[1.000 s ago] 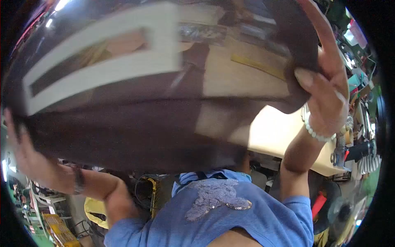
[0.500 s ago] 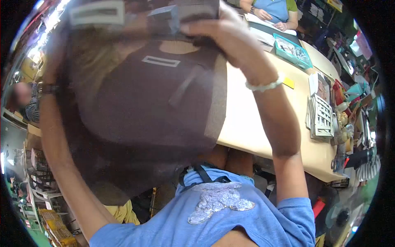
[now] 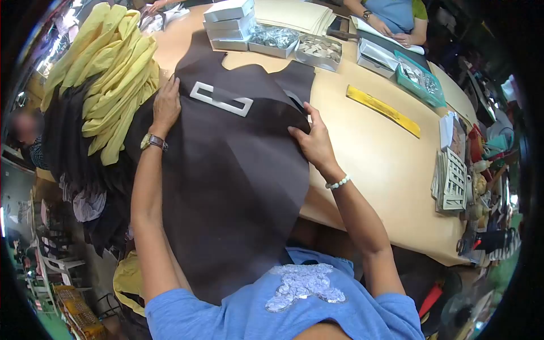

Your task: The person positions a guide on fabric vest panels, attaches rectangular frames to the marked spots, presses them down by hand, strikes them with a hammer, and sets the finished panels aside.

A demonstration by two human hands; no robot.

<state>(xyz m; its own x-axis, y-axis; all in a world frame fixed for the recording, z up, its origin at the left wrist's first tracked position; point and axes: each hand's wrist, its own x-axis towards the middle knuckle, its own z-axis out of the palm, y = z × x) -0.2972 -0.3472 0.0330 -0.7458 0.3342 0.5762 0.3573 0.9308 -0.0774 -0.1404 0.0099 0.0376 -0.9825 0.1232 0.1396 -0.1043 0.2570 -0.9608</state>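
Note:
A large dark brown sheet of fabric or leather (image 3: 238, 164), cut with curved edges, spreads over the table's near side and hangs toward my lap. On its upper part lies a white rectangular frame (image 3: 221, 101) with an open slot. My left hand (image 3: 166, 106), with a watch at the wrist, is closed over the sheet's left edge, fingers together. At the right edge my right hand (image 3: 316, 139) pinches the sheet between thumb and fingers and lifts it into a fold. A beaded bracelet circles that wrist.
Yellow and dark cloth pieces (image 3: 107, 79) are heaped at the left. White boxes (image 3: 229, 25) and open trays of small parts (image 3: 318, 52) stand behind the sheet. A yellow strip (image 3: 383, 110) lies at right, near a teal basket (image 3: 419, 79). A co-worker's hands (image 3: 391, 34) are across the table.
The dark sheet, raised and blurred in front of me before, is now lower and spread out. Both hands have come down with it, and the cloth heap and boxes are in clear view.

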